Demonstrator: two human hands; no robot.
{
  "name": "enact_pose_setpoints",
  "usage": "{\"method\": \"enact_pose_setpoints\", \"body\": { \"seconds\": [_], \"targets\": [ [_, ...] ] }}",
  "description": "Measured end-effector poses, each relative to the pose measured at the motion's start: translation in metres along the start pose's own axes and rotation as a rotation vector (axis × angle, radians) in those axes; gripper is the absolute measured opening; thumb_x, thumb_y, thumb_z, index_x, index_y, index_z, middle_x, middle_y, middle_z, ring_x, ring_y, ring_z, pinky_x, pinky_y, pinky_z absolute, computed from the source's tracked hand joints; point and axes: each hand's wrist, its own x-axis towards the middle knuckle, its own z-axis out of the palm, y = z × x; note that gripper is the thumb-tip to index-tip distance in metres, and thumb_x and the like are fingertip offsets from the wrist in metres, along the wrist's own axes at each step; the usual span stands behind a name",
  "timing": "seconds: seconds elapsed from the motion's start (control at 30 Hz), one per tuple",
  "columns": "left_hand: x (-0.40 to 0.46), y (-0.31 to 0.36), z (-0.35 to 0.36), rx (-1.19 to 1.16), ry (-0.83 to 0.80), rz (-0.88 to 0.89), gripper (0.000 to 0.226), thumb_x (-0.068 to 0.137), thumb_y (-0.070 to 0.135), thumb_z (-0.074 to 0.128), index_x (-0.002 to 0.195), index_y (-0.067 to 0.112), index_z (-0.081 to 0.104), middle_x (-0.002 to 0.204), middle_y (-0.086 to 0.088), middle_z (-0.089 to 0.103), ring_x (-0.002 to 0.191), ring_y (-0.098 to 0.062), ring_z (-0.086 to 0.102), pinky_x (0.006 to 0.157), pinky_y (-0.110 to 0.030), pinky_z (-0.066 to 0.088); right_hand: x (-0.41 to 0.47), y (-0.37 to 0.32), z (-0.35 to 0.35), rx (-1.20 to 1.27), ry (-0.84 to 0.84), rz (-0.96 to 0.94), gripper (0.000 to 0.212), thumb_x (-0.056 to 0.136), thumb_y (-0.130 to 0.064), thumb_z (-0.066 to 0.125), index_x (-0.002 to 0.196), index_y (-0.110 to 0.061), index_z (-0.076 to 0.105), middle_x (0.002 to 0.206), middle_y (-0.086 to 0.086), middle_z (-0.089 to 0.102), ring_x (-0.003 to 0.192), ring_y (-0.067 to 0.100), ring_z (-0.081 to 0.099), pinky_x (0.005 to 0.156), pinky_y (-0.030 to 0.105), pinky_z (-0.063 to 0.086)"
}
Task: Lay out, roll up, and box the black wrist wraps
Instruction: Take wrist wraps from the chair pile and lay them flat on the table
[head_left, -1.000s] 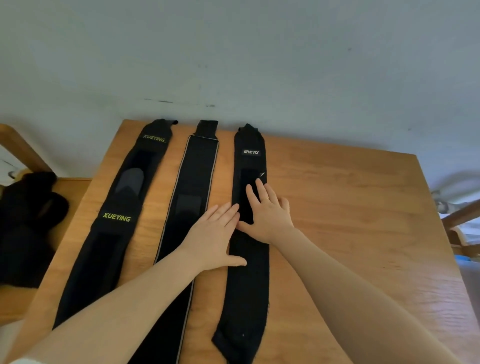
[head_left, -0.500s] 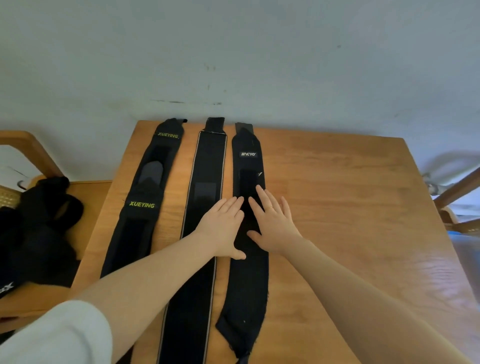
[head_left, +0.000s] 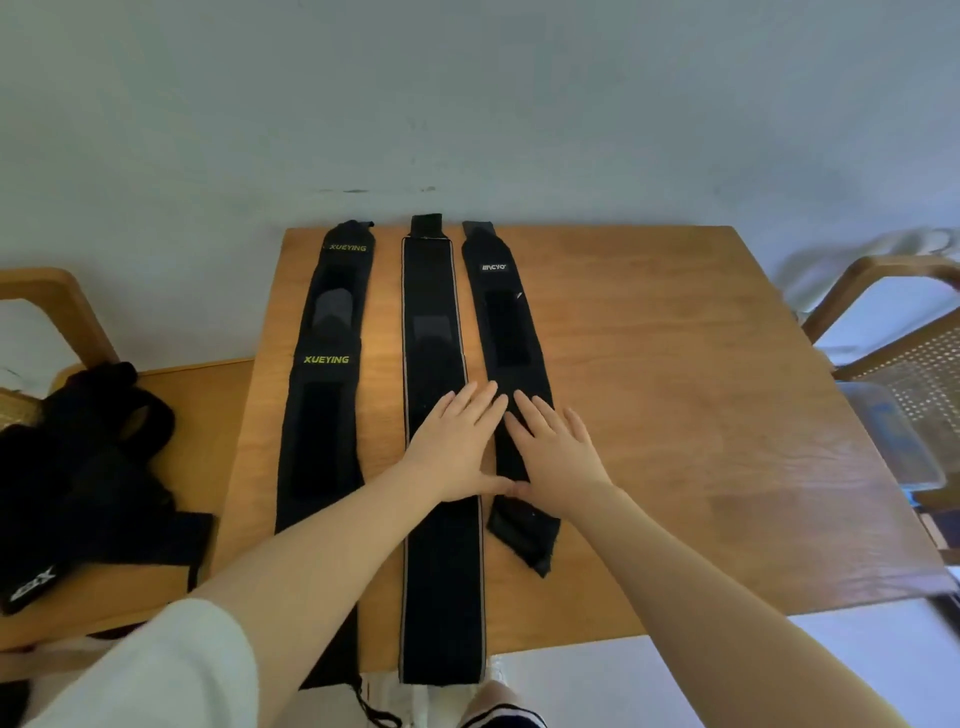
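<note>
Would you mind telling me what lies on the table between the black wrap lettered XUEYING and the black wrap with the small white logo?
The head view shows a long black wrap with pale edge stripes there, the left hand resting flat on it.

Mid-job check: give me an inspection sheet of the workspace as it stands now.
Surface: wooden table, wraps laid lengthwise.
Job's things: XUEYING wrap leftmost, grey-edged wrap in the middle, third wrap on the right; all flat, unrolled. No box seen.
Clutter: black fabric pile on the side bench.
Grippers: left hand flat on the grey-edged wrap; right hand flat on the third wrap.
Cables: nothing seen.
Surroundings: pale wall, cane chair at right.
</note>
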Motion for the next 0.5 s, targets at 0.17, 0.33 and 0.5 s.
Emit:
{"method": "enact_pose_setpoints", "body": {
  "seconds": [0.17, 0.33, 0.5],
  "targets": [
    [-0.058, -0.039, -0.014, -0.164, 0.202, -0.105, 0.059, 0.094, 0.033, 0.052, 0.147, 0.020, 0.029, 0.158, -0.001, 0.015, 0.146, -0.018, 0.006, 0.117, -0.032, 0.008, -0.015, -0.052, -0.006, 0.456, 0.163, -0.087, 0.037, 0.098, -0.022, 0.047, 0.135, -0.021, 0.049, 0.154, -0.001, 0.028, 0.142, 0.017, 0.022, 0.115, 0.034, 0.021],
    [-0.122, -0.094, -0.015, -0.288, 0.250, -0.333, 0.057, 0.093, 0.024, 0.056, 0.145, 0.015, 0.033, 0.153, -0.002, 0.030, 0.142, -0.017, 0.022, 0.114, -0.028, 0.017, 0.011, -0.115, -0.029, 0.418, 0.119, -0.367, 0.032, 0.098, -0.019, 0.047, 0.128, -0.016, 0.056, 0.151, 0.002, 0.033, 0.142, 0.018, 0.023, 0.114, 0.033, 0.023],
    [-0.183, -0.158, -0.013, -0.401, 0.301, -0.564, 0.049, 0.094, 0.021, 0.054, 0.140, 0.010, 0.041, 0.144, -0.009, 0.040, 0.134, -0.023, 0.034, 0.109, -0.033, 0.029, 0.046, -0.191, -0.052, 0.523, 0.050, -0.389, 0.034, 0.098, -0.016, 0.047, 0.131, -0.013, 0.053, 0.146, 0.004, 0.037, 0.138, 0.021, 0.027, 0.109, 0.032, 0.028]
  ]
}}
